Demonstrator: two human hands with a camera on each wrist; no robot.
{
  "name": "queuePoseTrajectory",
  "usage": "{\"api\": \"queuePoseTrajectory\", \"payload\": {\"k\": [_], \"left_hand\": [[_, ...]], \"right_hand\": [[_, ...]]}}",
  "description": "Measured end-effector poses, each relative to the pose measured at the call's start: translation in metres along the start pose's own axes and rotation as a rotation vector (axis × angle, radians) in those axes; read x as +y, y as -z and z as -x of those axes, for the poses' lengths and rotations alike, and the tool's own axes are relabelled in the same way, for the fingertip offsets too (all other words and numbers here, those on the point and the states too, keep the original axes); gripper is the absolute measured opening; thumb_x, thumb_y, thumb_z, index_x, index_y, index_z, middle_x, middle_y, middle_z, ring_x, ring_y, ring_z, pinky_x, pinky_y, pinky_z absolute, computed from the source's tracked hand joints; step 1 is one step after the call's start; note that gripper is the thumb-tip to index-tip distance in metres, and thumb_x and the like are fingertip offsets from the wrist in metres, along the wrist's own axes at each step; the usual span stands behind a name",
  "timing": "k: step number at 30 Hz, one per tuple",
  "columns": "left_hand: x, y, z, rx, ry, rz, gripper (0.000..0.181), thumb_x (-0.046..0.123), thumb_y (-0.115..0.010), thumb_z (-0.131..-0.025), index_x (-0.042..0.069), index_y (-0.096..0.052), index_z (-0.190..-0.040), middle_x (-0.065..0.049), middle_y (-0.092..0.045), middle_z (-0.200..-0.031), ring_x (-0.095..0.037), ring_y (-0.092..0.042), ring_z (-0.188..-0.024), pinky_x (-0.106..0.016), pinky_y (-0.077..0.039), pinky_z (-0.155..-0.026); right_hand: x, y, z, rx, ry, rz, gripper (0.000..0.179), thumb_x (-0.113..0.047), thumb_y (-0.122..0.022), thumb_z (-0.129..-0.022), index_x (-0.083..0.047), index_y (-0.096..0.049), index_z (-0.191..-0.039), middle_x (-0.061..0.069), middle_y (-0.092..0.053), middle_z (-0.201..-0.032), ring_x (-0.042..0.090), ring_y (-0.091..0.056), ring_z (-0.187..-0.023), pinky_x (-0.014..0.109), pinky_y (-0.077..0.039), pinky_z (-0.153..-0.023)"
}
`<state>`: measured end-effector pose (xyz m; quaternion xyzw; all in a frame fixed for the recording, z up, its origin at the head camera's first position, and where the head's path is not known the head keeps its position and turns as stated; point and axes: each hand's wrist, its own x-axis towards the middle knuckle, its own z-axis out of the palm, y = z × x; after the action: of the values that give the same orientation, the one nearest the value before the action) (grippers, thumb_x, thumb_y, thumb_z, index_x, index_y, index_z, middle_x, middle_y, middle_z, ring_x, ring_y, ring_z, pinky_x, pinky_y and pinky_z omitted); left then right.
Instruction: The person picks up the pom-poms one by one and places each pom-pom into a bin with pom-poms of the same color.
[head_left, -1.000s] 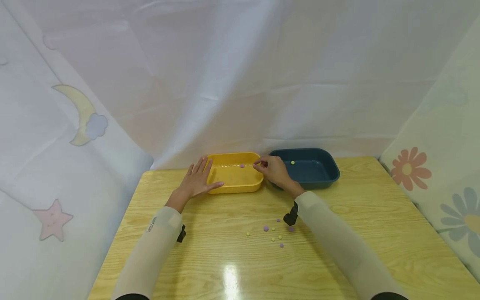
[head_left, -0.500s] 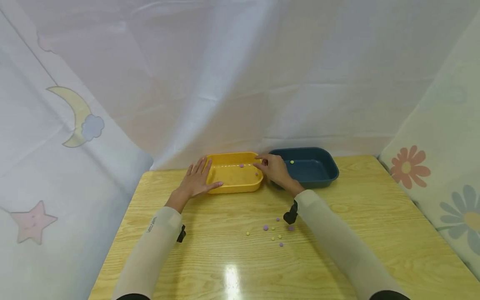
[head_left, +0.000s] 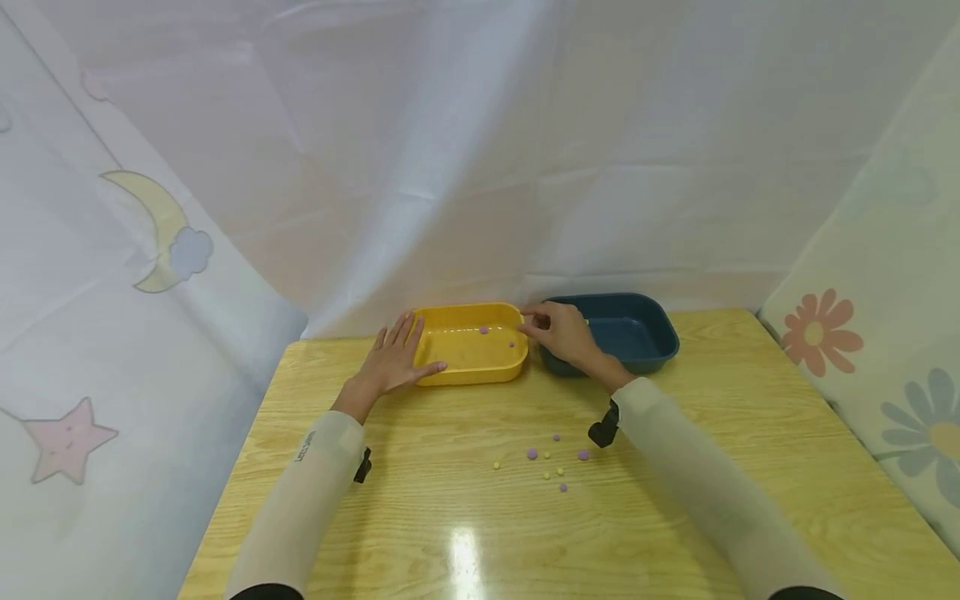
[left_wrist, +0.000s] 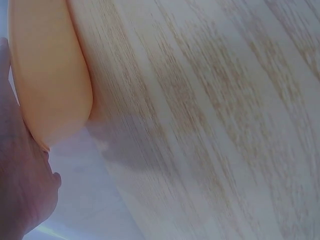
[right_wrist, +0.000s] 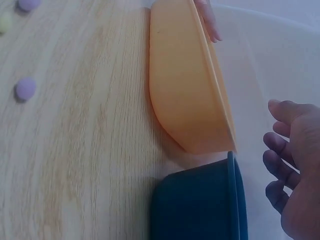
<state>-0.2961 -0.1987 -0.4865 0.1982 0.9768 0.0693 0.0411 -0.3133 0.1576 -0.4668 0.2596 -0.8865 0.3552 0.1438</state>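
My left hand [head_left: 390,362] lies with spread, straight fingers over the left end of a yellow tray [head_left: 472,377]. In the left wrist view the hand [left_wrist: 25,175] rests at the rim of that tray [left_wrist: 50,65]. Two small purple balls, one at the back [head_left: 483,331] and one at the right [head_left: 512,344], lie inside it. Over the gap between the yellow tray and a dark blue tray [head_left: 652,354] is my right hand [head_left: 558,329]. Its fingers [right_wrist: 285,111] are loosely curled and hold nothing. A yellow ball [head_left: 587,322] in the blue tray is mostly hidden by that hand.
Several small balls, purple [head_left: 532,454] and yellow [head_left: 497,466], lie scattered on the wooden table [head_left: 420,517] in front of the trays. A white cloth wall [head_left: 465,167] stands right behind the trays, and printed cloth hangs on both sides.
The right hand's fingers parted and a second purple ball now lies in the yellow tray. That hand then moved right, toward the blue tray. The left hand stayed in place.
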Motion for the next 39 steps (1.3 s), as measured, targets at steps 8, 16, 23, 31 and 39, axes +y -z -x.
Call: {"api": "queuePoseTrajectory", "payload": {"k": [8, 16, 23, 31, 39], "left_hand": [[-0.001, -0.001, 0.002, 0.019, -0.006, 0.012, 0.110, 0.078, -0.043, -0.100, 0.004, -0.003, -0.170, -0.019, 0.001, -0.178, -0.037, 0.000, -0.164, -0.065, -0.006, -0.129], [0.001, 0.001, 0.004, 0.022, -0.004, 0.016, 0.109, 0.076, -0.045, -0.100, 0.004, -0.002, -0.170, -0.018, 0.001, -0.178, -0.037, 0.000, -0.165, -0.064, -0.007, -0.129], [0.004, 0.002, 0.004, 0.020, 0.000, 0.024, 0.108, 0.074, -0.047, -0.101, 0.005, -0.002, -0.171, -0.018, 0.001, -0.178, -0.036, -0.001, -0.165, -0.062, -0.005, -0.130], [0.004, 0.002, 0.002, 0.016, -0.002, 0.002, 0.109, 0.077, -0.044, -0.100, 0.004, -0.001, -0.170, -0.019, 0.001, -0.178, -0.037, -0.001, -0.164, -0.064, -0.006, -0.130], [0.004, 0.002, 0.002, 0.010, 0.004, 0.004, 0.108, 0.077, -0.042, -0.101, 0.006, 0.001, -0.170, -0.017, 0.003, -0.178, -0.034, 0.001, -0.165, -0.062, -0.007, -0.130]], "right_hand": [[-0.005, 0.011, 0.013, -0.030, 0.041, -0.002, 0.028, -0.020, -0.085, -0.093, -0.006, -0.081, -0.118, -0.002, -0.067, -0.078, 0.012, -0.049, -0.061, 0.029, -0.042, -0.058], [-0.013, 0.018, 0.030, -0.100, 0.162, 0.072, 0.029, -0.019, -0.087, -0.090, -0.004, -0.082, -0.114, -0.002, -0.068, -0.080, 0.006, -0.052, -0.063, 0.026, -0.046, -0.056], [-0.015, 0.023, 0.050, -0.213, 0.175, 0.095, 0.027, -0.022, -0.087, -0.090, -0.006, -0.083, -0.112, -0.009, -0.062, -0.077, 0.002, -0.049, -0.063, 0.023, -0.044, -0.056], [-0.017, 0.029, 0.074, -0.320, 0.235, 0.096, 0.021, -0.023, -0.087, -0.090, -0.012, -0.083, -0.107, -0.010, -0.067, -0.082, -0.002, -0.049, -0.063, 0.020, -0.045, -0.055], [-0.011, 0.034, 0.097, -0.452, 0.235, 0.031, 0.017, -0.016, -0.084, -0.093, -0.007, -0.083, -0.108, -0.008, -0.069, -0.086, 0.000, -0.055, -0.070, 0.020, -0.048, -0.059]]}}
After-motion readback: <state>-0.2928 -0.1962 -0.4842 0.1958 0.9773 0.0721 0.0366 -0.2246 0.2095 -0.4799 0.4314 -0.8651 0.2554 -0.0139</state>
